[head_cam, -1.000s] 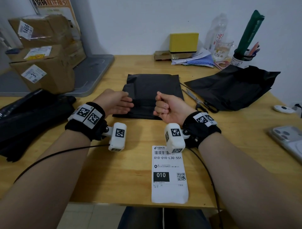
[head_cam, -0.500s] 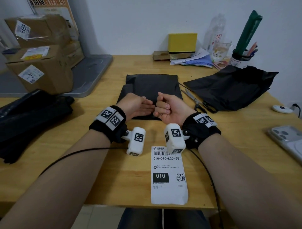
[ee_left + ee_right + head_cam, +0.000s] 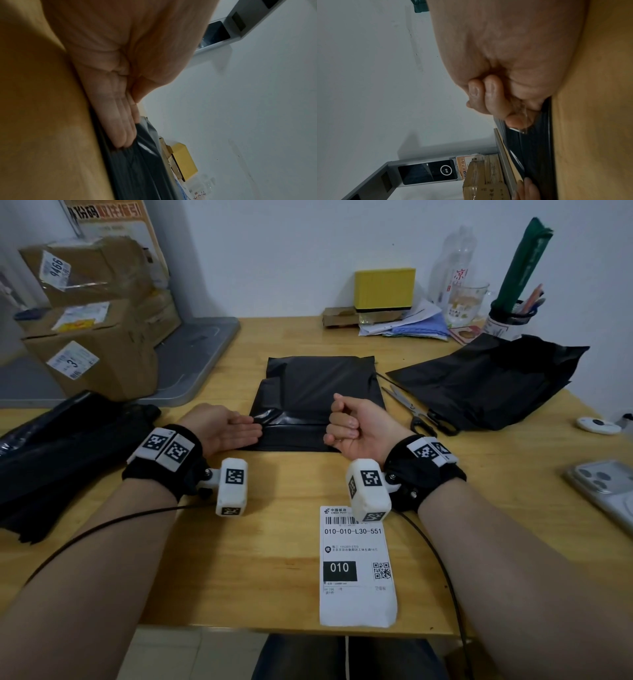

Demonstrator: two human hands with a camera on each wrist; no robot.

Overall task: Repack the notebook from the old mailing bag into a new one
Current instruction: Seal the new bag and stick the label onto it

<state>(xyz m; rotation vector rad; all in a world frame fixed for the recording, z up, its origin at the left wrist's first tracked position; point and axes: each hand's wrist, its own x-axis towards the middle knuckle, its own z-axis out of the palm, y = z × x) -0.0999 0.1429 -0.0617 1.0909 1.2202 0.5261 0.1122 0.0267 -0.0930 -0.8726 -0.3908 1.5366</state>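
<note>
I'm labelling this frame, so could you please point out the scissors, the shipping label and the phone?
scissors [image 3: 416,411]: head view, on the blades near the pivot.
shipping label [image 3: 356,594]: head view, lower white area.
phone [image 3: 606,487]: head view, its back.

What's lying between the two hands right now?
Head view: only the folded near end of the black mailing bag spans between left hand and right hand.

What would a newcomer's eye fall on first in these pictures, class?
First, the two hands at the middle of the wooden table: the left hand, fingers straight, touches the near end of a flat black mailing bag, while the right hand is a fist on it. Next, the white shipping label at the near edge, and the crumpled black bag with scissors to the right.
</note>
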